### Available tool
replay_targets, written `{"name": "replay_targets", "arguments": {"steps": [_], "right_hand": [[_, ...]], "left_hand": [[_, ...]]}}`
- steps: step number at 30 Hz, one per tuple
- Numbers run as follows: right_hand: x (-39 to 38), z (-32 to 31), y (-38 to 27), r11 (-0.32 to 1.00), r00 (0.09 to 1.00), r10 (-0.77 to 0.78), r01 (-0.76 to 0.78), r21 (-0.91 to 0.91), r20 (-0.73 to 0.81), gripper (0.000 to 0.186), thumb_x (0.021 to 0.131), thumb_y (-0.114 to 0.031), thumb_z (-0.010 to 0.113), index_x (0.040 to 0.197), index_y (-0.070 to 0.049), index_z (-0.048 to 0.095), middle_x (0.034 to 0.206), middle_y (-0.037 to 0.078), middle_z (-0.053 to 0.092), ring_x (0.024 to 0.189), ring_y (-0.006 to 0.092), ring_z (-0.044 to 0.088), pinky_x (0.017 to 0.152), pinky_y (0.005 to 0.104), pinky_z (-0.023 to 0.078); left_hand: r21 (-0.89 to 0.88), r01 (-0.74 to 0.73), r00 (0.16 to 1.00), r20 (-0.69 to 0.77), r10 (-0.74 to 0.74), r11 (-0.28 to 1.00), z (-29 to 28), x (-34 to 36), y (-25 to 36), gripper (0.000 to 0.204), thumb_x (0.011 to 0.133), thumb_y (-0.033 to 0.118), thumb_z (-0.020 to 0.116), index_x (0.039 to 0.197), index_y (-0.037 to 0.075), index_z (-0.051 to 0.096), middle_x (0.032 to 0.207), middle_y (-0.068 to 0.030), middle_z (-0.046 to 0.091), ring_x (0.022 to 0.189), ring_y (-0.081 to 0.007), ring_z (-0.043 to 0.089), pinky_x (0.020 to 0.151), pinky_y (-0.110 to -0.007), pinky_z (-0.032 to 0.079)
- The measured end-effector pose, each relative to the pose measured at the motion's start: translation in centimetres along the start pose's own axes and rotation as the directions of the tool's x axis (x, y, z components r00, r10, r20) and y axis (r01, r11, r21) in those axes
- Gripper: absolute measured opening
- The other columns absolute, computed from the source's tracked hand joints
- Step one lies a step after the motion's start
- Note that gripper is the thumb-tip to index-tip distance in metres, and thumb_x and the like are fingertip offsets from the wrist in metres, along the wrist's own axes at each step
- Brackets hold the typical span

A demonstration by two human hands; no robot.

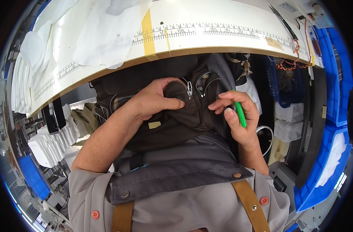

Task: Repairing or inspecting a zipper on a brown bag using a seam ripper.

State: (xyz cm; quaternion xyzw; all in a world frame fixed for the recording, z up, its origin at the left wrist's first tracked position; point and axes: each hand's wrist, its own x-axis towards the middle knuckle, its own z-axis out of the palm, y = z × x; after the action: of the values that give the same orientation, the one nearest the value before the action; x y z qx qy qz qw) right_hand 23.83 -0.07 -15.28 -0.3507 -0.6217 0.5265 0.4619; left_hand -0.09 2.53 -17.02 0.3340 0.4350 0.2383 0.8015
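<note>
Across my lap lies a dark brown zippered cloth piece [176, 123], perhaps a garment; its full shape is hidden in folds. My left hand [157, 99] grips it, thumb on top and fingers tucked under the fabric, beside a metal zipper [189, 91]. The zipper curves open at its upper part, and plaid lining [202, 82] shows next to it. A small yellowish tag [154, 125] sits on the cloth below my left wrist. To the right, my right hand [242, 114] holds a slim green tool [240, 112] across the palm, its fingertips just off the cloth.
A white table [223, 19] with printed ruler scales edges the far side, bearing white paper patterns [106, 34] and black tweezers or snips [282, 21] on a red cord. Blue bins [323, 166] stand at right. Stacked white pieces [48, 145] are at left.
</note>
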Motion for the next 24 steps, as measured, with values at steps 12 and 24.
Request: {"name": "replay_targets", "arguments": {"steps": [12,24], "right_hand": [[1.0,0.7,0.7,0.902,0.975,-0.196,0.221,-0.370,0.105,0.037,0.065,-0.011,0.076,0.097,-0.003,0.058,0.092,0.007,0.065,0.066,0.0199,0.056,0.060,0.0277,0.045],[1.2,0.3,1.1,0.908,0.975,-0.188,0.218,-0.357,0.118,0.034,0.069,-0.008,0.073,0.099,-0.002,0.058,0.088,0.007,0.065,0.066,0.0179,0.056,0.059,0.0270,0.045]], "left_hand": [[-0.069,0.016,1.000,0.021,-0.014,0.997,-0.4,-0.1,0.1,0.043,0.067,-0.003,0.070,0.107,0.000,0.055,0.095,-0.0030,0.061,0.087,-0.0089,0.057,0.081,-0.023,0.046],[-0.026,0.029,0.998,-0.054,-0.030,0.999,0.2,0.0,0.4,0.047,0.064,-0.003,0.074,0.107,0.001,0.053,0.094,-0.0027,0.060,0.085,-0.0089,0.058,0.078,-0.023,0.047]]}}
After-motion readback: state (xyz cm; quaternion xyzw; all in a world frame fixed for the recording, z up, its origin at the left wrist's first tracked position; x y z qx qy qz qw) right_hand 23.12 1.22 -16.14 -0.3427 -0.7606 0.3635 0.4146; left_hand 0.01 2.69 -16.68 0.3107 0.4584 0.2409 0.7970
